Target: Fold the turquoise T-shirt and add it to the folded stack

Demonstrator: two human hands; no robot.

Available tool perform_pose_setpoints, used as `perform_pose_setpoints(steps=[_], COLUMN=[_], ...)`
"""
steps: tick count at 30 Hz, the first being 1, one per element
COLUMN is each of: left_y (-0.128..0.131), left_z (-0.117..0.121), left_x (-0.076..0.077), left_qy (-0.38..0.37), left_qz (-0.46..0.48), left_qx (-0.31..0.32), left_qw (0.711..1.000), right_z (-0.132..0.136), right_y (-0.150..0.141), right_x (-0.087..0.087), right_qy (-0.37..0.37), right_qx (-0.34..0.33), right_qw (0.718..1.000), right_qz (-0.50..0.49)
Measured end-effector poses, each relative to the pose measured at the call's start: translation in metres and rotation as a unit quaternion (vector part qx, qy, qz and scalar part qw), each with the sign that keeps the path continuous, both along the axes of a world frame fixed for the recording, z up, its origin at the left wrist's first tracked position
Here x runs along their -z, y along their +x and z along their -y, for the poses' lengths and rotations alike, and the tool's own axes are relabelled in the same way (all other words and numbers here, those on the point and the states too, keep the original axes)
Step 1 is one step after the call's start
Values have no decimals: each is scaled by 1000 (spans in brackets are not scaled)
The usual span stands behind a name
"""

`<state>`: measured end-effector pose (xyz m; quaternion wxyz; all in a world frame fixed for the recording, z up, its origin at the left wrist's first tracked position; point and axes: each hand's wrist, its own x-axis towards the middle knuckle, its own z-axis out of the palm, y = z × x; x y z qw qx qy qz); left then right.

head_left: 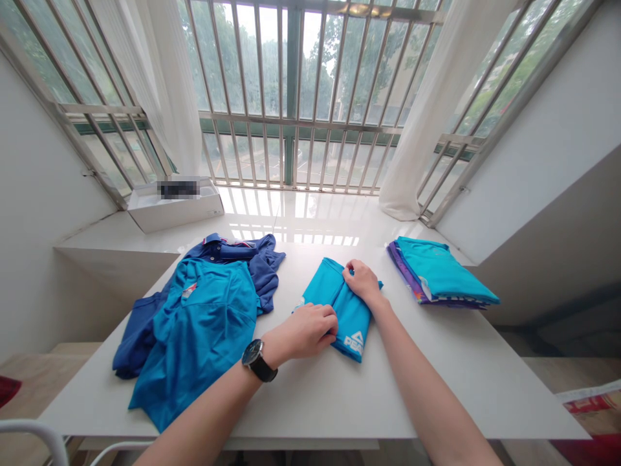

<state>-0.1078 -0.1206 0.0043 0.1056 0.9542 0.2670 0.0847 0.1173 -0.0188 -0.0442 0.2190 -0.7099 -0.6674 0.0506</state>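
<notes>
A bright blue shirt [319, 279], folded into a small bundle with a white logo on its lower corner, lies on the table in front of me. My left hand [313, 329], below a black wristwatch [259, 360], has its fingers curled on the shirt's near left part; the fingertips are partly hidden. At the far right part of the bundle, my right hand [361, 279] pinches the fabric, thumb and fingers bent together. To the left, an unfolded teal shirt [213, 317] lies spread over a dark blue polo shirt [269, 272].
A stack of folded clothes [441, 268], blue on top of purple, sits at the right of the white table [436, 375]. On the windowsill [310, 217] stands a white box [177, 210]. White curtains [431, 129] hang beside the barred window.
</notes>
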Motion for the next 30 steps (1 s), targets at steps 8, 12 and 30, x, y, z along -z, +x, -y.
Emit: perform_pose_setpoints(steps=[8,12,30], left_y=[0,0,3], left_z=[0,1,3], left_x=[0,0,2], left_qy=[-1,-4,-14], left_qz=[-2,-2,29], left_qx=[-3,-5,29], left_qw=[1000,1000,999], right_z=[0,-1,-1], right_y=[0,0,2], right_x=[0,1,4], right_qy=[-2,-4,14], right_qx=[2,2,-4], right_qw=[1000,1000,1000], right_qz=[-1,-1,-8])
